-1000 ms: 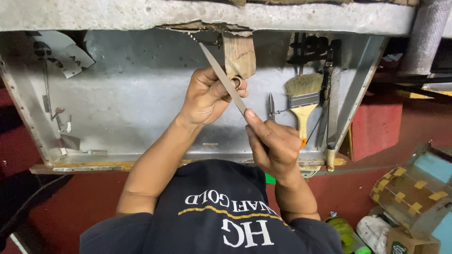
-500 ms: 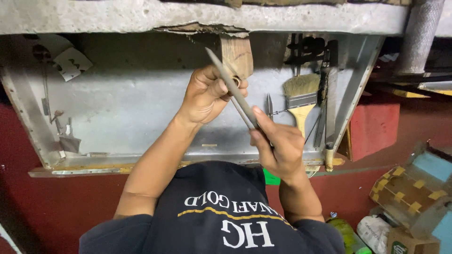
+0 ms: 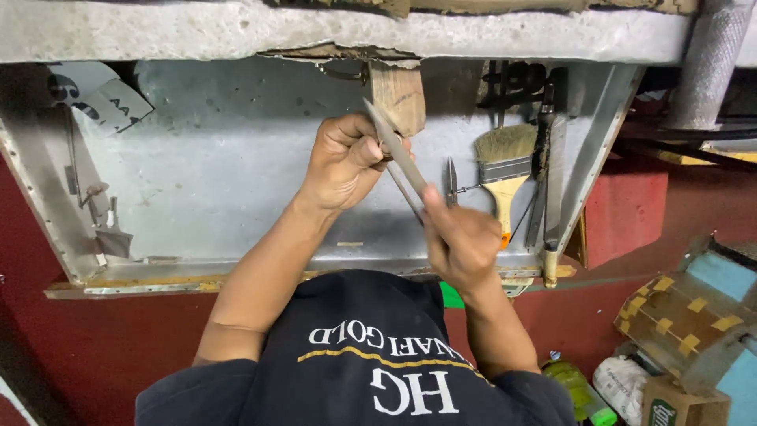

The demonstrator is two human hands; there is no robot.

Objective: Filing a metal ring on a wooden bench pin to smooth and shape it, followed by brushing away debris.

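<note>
Item: our left hand (image 3: 343, 162) and right hand (image 3: 461, 241), both clamped on the long flat grey metal file (image 3: 397, 150); file tip now drawn lower than before, beside the wooden block (image 3: 398, 96) at the grey metal tray's (image 3: 236, 173) top edge.

Both bare forearms reach up and forward from the torso, converging near centre. Left hand (image 3: 344, 162) sits higher, fist curled, knuckles toward the camera, thumb pressed across the front, fingers wrapped tight around a thin grey blade (image 3: 394, 150); the grip sits low on it, most of its length sticking up past the fist. Left wrist roughly straight, forearm running down-left to a bent elbow. Right hand (image 3: 461, 241) is lower and just right of the left, slightly blurred, fingers closed, thumb pointing up along the blade's lower end, just below the left grip. Right forearm short in view, angled down-right.
</note>
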